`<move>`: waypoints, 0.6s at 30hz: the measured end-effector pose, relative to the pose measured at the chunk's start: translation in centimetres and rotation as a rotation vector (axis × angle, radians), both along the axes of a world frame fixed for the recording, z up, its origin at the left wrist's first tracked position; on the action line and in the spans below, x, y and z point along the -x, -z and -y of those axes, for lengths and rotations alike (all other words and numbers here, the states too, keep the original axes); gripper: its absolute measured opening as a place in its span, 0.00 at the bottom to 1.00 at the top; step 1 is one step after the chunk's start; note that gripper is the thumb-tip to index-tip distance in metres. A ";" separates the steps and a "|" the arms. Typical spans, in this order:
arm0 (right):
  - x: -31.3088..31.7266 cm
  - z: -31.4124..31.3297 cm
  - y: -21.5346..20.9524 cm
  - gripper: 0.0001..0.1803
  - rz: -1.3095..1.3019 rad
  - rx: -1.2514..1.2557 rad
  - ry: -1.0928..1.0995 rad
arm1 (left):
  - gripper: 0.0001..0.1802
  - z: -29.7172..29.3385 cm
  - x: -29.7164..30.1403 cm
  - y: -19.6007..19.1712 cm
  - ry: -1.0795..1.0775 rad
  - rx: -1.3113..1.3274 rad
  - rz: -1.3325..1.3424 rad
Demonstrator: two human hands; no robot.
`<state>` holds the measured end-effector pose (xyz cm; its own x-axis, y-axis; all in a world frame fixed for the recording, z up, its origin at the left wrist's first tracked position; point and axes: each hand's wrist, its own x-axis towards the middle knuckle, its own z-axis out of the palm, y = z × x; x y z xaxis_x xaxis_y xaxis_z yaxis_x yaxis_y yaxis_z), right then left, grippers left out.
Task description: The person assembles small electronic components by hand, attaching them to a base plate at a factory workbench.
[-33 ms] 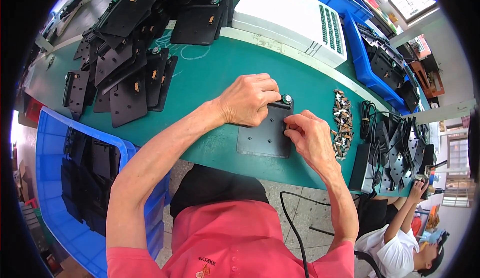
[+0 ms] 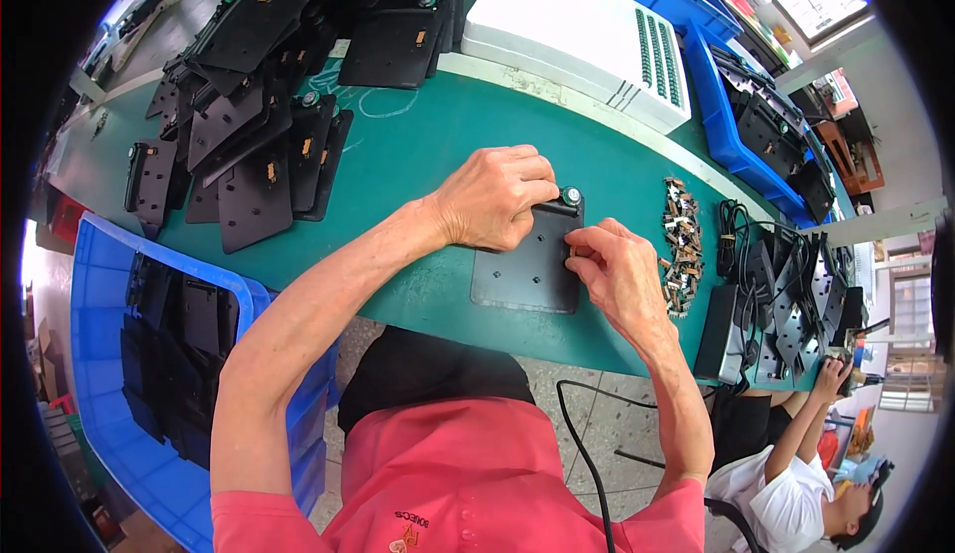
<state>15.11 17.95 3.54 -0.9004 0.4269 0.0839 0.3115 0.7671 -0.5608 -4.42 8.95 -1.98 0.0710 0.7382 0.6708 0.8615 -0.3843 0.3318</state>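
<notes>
The black plate lies on the green table, partly under both hands, its near edge close to the table's edge. The left hand curls over the plate's far part, beside a round knob; its grip is hidden. The right hand pinches at the plate's right edge, on something too small to tell. Bare tabletop spreads beyond the left hand and leftward to stacked plates. Just right of the right hand, heaped small parts narrow the room, with cables farther out.
</notes>
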 end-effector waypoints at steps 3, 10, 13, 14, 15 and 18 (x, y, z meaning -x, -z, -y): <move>0.1 -0.2 0.3 0.10 -0.011 0.011 0.012 | 0.16 0.1 0.1 0.1 -0.003 -0.002 0.005; 0.1 -0.4 0.3 0.11 -0.005 0.000 -0.013 | 0.15 0.0 0.1 0.2 -0.001 -0.013 0.022; 0.0 -0.1 0.5 0.12 -0.017 -0.022 -0.013 | 0.15 0.1 0.2 0.3 -0.002 -0.015 0.033; -0.1 0.0 0.6 0.12 -0.016 -0.019 -0.015 | 0.15 0.2 0.2 0.3 -0.004 -0.010 0.026; -0.1 0.0 0.5 0.12 -0.029 -0.006 0.011 | 0.15 0.2 0.2 0.3 -0.005 -0.008 0.020; -0.4 -0.1 0.4 0.13 -0.029 0.005 0.032 | 0.15 0.1 0.2 0.3 -0.011 -0.004 0.037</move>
<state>15.49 18.03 3.15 -0.8836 0.4557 0.1080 0.3190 0.7545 -0.5736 -4.61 8.81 -2.29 0.0384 0.7363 0.6756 0.8528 -0.3766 0.3619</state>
